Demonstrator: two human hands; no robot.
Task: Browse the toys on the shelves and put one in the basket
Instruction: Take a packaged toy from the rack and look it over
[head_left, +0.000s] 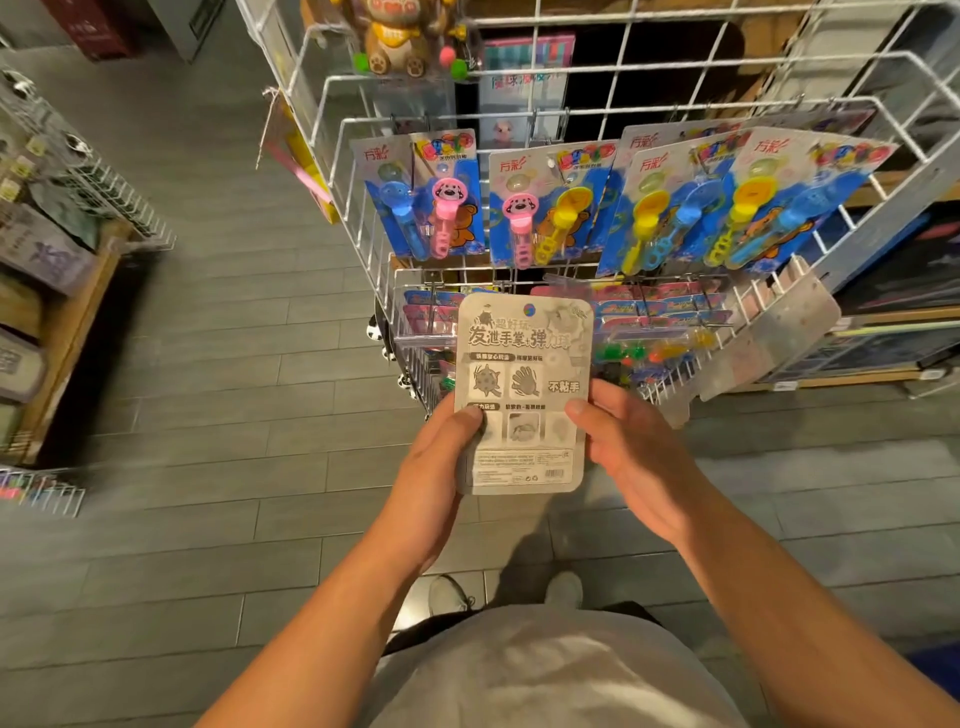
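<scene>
Grey floor tiles (208, 364) run between a white wire rack (519, 111) hung with bubble wand cards (540, 208) and wooden shelves (67, 291) at the left edge. Both the left hand (441, 462) and right hand (623, 441) grasp a grey toy card (524, 384) by its sides, back facing up, in front of the rack. The toy itself is hidden behind the card; lower packs are blurred.
</scene>
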